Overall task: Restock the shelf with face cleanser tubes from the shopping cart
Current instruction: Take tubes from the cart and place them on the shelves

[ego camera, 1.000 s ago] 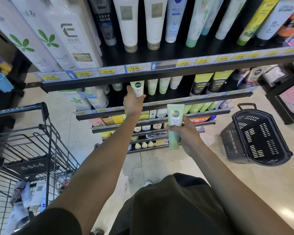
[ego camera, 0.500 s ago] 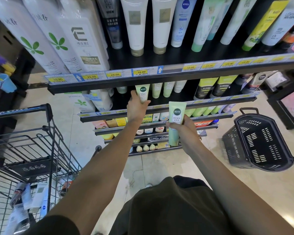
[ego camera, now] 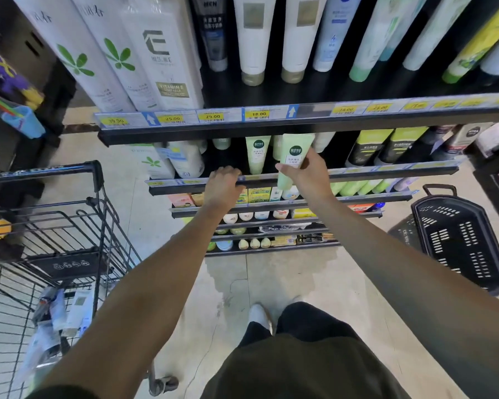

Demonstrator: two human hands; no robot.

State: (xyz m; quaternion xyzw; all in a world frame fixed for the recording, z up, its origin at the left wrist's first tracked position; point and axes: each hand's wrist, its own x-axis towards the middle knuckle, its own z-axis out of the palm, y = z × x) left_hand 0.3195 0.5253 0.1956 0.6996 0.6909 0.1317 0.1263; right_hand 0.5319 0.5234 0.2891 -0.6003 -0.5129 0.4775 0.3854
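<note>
Straight ahead of me stands the black shelf unit (ego camera: pixel 271 126), its tiers stepping down toward the floor and its front rails lined with yellow price tags (ego camera: pixel 259 114). Tall white bottles with green leaf prints (ego camera: pixel 78 53) fill the upper left, and pale tubes with gold caps (ego camera: pixel 252 38) hang beside them. At my left sits the shopping cart (ego camera: pixel 55 214), dark wire, with several wrapped tubes and packets (ego camera: pixel 61 312) lying at its bottom. At my right a black plastic basket (ego camera: pixel 458 240) rests tilted on the tiled floor (ego camera: pixel 271 277), near the shelf's end. On the second tier one green face cleanser tube (ego camera: pixel 257 155) already stands cap down behind the rail. Just beside it, to its right, I see my right hand (ego camera: pixel 306 174) gripping a second green cleanser tube (ego camera: pixel 293 159), fingers and thumb curled round its middle, the tube upright with its cap low, crossing the rail in front of that tier. My left hand (ego camera: pixel 224 187) lies near the rail to the left of the standing tube, knuckles up, fingers loosely bent and holding nothing; whether the fingertips touch the rail I cannot tell.
</note>
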